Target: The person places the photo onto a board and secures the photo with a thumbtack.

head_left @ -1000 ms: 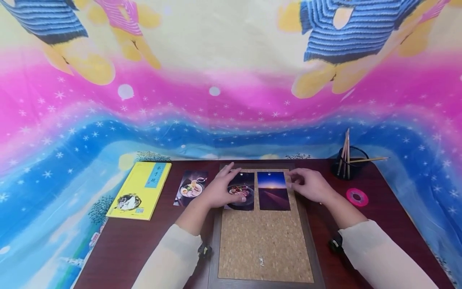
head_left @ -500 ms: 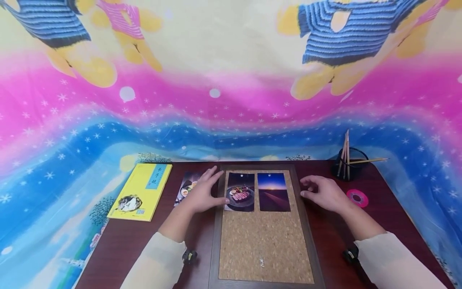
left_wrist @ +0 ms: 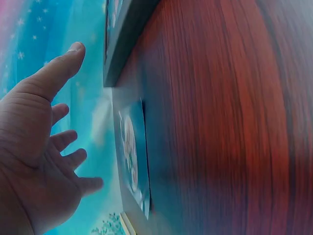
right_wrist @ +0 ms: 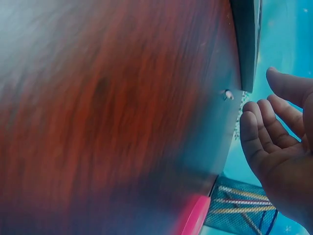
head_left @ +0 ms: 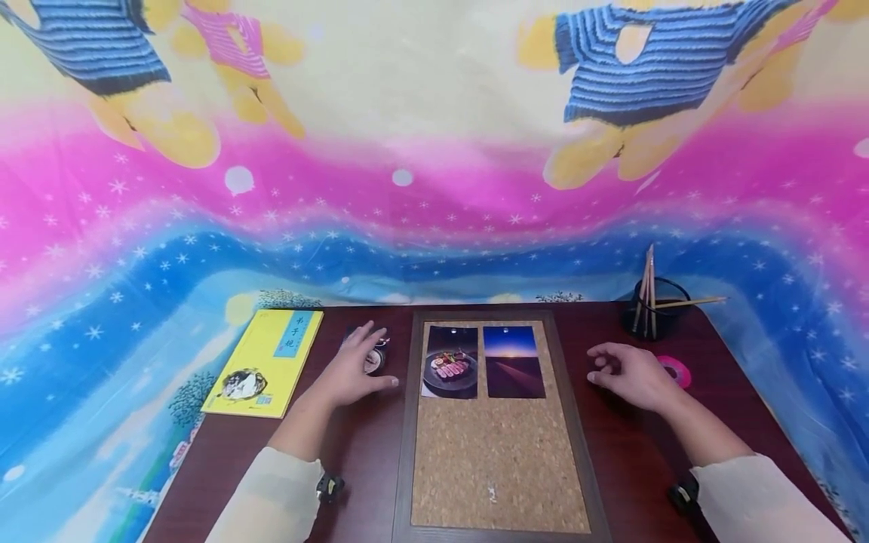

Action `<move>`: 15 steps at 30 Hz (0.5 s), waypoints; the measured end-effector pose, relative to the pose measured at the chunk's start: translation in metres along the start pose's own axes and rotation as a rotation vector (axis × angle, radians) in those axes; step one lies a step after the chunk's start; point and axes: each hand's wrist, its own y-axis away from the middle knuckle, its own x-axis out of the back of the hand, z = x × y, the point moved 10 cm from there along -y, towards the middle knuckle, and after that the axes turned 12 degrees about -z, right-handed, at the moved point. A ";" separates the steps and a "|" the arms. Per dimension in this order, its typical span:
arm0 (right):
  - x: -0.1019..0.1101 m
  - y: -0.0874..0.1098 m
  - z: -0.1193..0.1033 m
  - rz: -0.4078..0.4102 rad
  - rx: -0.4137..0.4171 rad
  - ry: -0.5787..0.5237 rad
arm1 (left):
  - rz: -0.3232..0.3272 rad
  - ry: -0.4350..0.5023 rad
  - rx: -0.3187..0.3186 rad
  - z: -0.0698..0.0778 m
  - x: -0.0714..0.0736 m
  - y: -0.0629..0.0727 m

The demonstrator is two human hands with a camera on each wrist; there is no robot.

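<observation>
Over a photo of a noodle bowl (left_wrist: 133,161) on the table, my left hand (head_left: 349,375) hovers with its fingers spread, holding nothing. My right hand (head_left: 631,373) is held to the right of the cork board (head_left: 501,460), its fingers loosely curled around nothing. Two photos lie side by side at the board's top, a plate of sliced meat (head_left: 452,366) and a sunset road (head_left: 514,367), each with a small pale pin head at its upper edge. In the right wrist view, a small pin (right_wrist: 228,94) lies on the table close to the board's frame.
At the left is a yellow book (head_left: 271,362). A black mesh cup (head_left: 656,320) with several pencils stands at the back right. A pink ring-shaped thing (head_left: 681,369) lies behind my right hand. Something small and whitish (head_left: 492,494) sits low on the cork. A patterned cloth (head_left: 407,226) hangs behind the dark table.
Both hands have drawn away from the photos on the board. My left hand has moved left over the noodle photo; my right hand has moved right, past the board's frame.
</observation>
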 end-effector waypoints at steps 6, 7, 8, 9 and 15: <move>-0.001 0.006 0.009 -0.047 -0.010 -0.016 | 0.014 -0.034 0.024 -0.022 0.007 0.006; -0.002 0.006 0.010 -0.054 -0.010 -0.022 | 0.014 -0.037 0.031 -0.026 0.007 0.007; -0.003 0.007 0.011 -0.058 -0.010 -0.027 | 0.012 -0.039 0.037 -0.029 0.007 0.007; -0.003 0.007 0.012 -0.063 -0.009 -0.032 | 0.010 -0.040 0.043 -0.032 0.007 0.008; -0.009 0.009 0.019 -0.080 0.000 -0.026 | -0.023 -0.034 0.115 -0.051 0.002 0.010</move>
